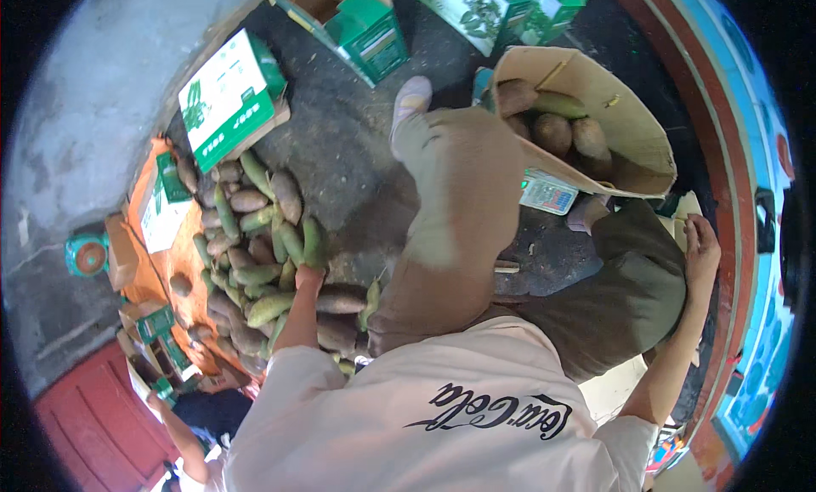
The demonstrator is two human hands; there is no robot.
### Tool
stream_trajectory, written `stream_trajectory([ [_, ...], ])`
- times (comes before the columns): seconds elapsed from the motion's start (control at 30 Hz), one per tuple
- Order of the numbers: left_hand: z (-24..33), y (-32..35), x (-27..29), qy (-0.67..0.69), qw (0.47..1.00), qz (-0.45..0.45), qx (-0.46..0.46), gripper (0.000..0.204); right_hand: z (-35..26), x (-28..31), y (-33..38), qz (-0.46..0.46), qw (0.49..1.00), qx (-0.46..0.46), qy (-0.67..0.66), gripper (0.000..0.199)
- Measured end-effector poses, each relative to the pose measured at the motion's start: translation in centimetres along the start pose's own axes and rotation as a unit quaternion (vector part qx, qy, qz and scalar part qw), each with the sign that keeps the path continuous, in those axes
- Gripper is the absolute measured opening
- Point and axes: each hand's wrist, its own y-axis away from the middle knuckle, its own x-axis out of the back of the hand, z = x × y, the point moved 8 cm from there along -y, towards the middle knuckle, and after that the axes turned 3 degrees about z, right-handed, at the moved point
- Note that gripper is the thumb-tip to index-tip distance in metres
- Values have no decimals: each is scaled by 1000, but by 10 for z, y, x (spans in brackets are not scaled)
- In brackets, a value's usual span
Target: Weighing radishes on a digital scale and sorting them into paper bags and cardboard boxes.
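My left hand (309,276) reaches into a heap of thick, long vegetables that look like radishes (257,274), some green and some brown with dirt. Its fingers are closed round the lower end of a green radish (314,241) on the right side of the heap. Beyond my right knee, my right hand (702,244) hangs with loosely bent fingers beside a pale cardboard flap (687,206). I make out nothing in it. An open cardboard box (639,144) holding several radishes stands at a digital scale (548,193) between my feet.
A green and white carton (228,101) stands beyond the heap; more cartons (367,37) (476,12) stand at the far side. An orange sheet (189,275) lies under the heap's left side. Another person's arm (183,432) shows at lower left, near a red door (98,415).
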Motion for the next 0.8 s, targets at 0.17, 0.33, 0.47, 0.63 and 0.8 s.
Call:
stream_trajectory([
  [0.17, 51, 17, -6, 563, 810, -140, 90, 29, -25, 13, 11, 35, 999, -1, 22, 19],
  [0.33, 118, 84, 108, 630, 747, -205, -52, 25, -39, 6, 8, 44, 998, 27, -44, 16],
  [0.47, 193, 167, 234, 584, 748, -127, -287, 39, -39, 9, 8, 49, 996, 28, -70, 16],
  [0.63, 280, 298, 343, 468, 727, -88, -495, 48, -41, 16, 15, 90, 992, 61, -59, 14],
  [0.8, 366, 395, 352, 411, 670, -152, -600, 50, -37, 24, 20, 100, 991, 56, -70, 14],
])
